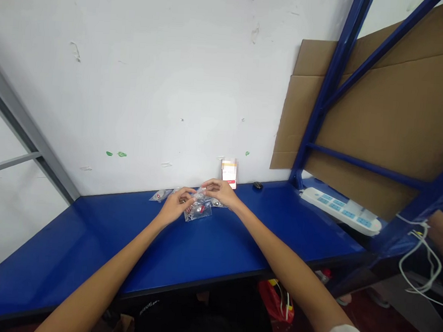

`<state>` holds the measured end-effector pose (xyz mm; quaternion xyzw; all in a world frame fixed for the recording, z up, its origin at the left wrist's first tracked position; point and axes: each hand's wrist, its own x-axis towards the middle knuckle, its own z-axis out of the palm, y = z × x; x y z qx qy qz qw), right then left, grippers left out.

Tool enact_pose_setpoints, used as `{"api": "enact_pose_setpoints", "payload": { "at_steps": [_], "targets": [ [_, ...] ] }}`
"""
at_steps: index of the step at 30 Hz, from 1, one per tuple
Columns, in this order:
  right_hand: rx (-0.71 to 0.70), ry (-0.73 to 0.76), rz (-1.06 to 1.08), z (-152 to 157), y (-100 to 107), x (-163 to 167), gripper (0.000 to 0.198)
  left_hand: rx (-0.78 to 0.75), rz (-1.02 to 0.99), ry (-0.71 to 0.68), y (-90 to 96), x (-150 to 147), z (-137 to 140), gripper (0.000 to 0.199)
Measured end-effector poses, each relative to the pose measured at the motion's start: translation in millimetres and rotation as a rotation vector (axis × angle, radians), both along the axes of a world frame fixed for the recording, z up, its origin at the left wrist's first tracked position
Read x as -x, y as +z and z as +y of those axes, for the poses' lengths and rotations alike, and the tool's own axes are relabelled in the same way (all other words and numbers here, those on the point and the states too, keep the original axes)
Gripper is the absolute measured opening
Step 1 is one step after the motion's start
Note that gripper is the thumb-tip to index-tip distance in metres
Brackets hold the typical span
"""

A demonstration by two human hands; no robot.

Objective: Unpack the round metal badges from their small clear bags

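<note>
Clear plastic is shining between my two hands: I am holding a small bag (198,214) just above or on the blue worktop (199,260), and I cannot tell which. My left hand (173,205) is pinching it near its top on the left side, and my right hand (220,190) is pinching at the top on the other side. Red and silvery bits are showing inside. More little bags (159,196) are lying behind and to the left, near the white wall (155,80). A small panel (229,176) with a red stripe is standing up against that wall. Farther right, a little black thing (257,185) is sitting near a long white power strip (342,211).
</note>
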<state>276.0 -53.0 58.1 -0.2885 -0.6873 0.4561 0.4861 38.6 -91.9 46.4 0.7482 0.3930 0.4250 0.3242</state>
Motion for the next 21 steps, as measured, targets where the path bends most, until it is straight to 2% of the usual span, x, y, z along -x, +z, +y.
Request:
{"api": "enact_pose_setpoints", "payload": {
  "at_steps": [6,14,21],
  "targets": [
    [0.018,-0.024,0.032,2.6,-4.4,2.7,0.035,-0.02,0.017,0.018,1.9,-0.6,-0.6,0.038],
    [0.005,0.015,0.07,5.6,-5.7,2.6,0.04,-0.018,0.023,0.052,6.3,0.1,-4.1,0.043],
    [-0.016,0.085,0.008,1.2,-1.0,1.2,0.04,-0.059,-0.05,0.063,6.7,-0.3,-3.9,0.032]
  ]
}}
